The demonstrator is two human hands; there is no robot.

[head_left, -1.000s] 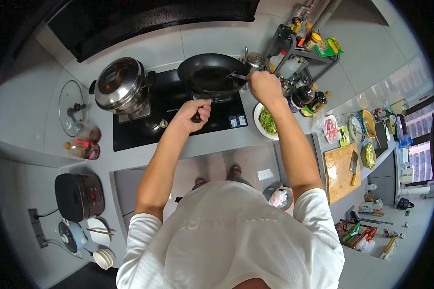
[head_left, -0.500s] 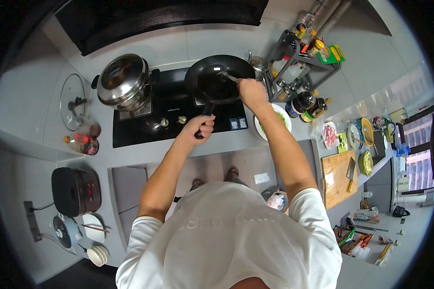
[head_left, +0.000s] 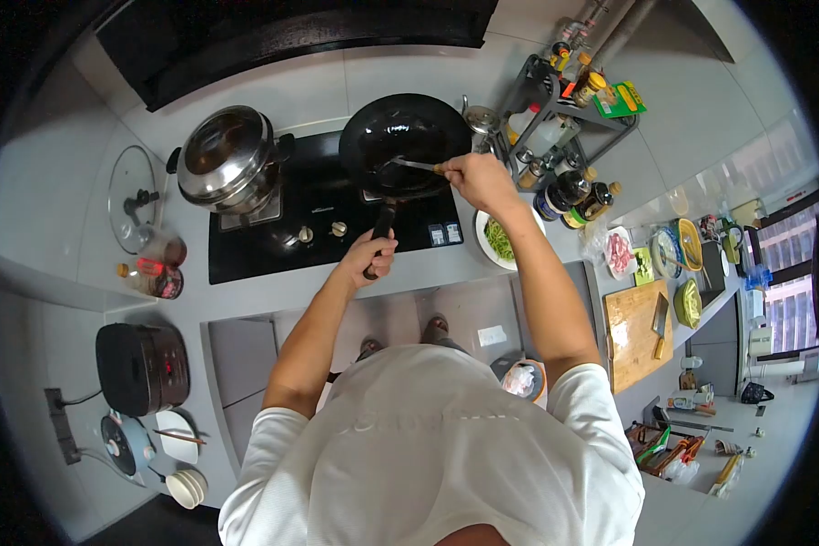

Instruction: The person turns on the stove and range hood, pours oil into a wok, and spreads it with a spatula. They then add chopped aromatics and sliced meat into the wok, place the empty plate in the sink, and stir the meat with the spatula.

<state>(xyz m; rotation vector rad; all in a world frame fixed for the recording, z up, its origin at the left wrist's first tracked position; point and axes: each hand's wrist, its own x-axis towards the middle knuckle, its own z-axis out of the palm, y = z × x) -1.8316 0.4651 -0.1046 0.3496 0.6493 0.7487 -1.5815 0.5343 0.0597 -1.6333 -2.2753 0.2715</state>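
Observation:
A black wok (head_left: 405, 136) is over the right side of the black stove (head_left: 318, 205), its inside dark and shiny. My left hand (head_left: 370, 257) is closed around the wok's handle (head_left: 384, 221) near the stove's front edge. In my right hand (head_left: 482, 182) is the handle of a metal utensil (head_left: 419, 165), whose head rests low inside the wok. What the utensil's head touches is too dark to tell. Just beneath my right forearm, a white plate of green shreds (head_left: 498, 239) sits on the counter, partly covered by the arm.
A lidded steel pot (head_left: 225, 164) stands on the left burner. Right of the wok are a spice rack (head_left: 564, 114) and dark sauce bottles (head_left: 569, 189). Farther right lie a plate of meat (head_left: 620, 253) and a cutting board (head_left: 635, 337) with a cleaver (head_left: 660, 312).
The wok first tilted and shifted right, then came back left, with its handle now nearer me. My right hand moved the utensil's head left and lower inside the wok.

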